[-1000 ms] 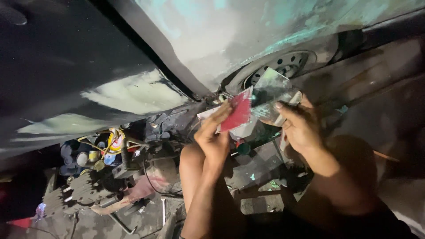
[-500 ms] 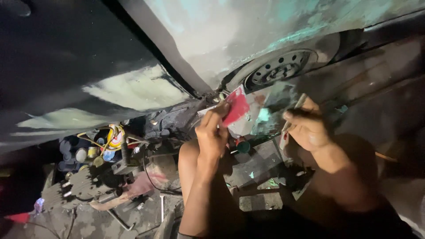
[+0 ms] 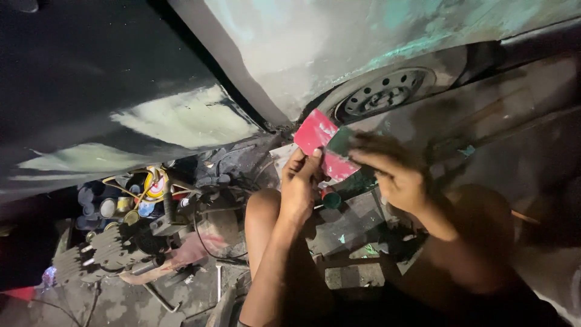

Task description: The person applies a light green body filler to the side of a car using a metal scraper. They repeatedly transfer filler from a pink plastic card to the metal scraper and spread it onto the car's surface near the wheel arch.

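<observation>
Dim workshop floor, car body panel [image 3: 339, 54] and wheel [image 3: 387, 91] far. My left hand [image 3: 299, 188] pinches red sheet [image 3: 318, 136], fingers closed on lower edge. My right hand [image 3: 393, 172] blurred over sheet, grip unclear. Step: working sheet between hands; next needs steady hold. Paint tins [image 3: 130, 200] left.

Car wheel [image 3: 387, 92], cans [image 3: 121, 206] (perhaps paint)

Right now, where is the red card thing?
In the head view the red card sits near the middle, pinched by the left hand, with the right hand touching it, just below the car's wheel.
</observation>
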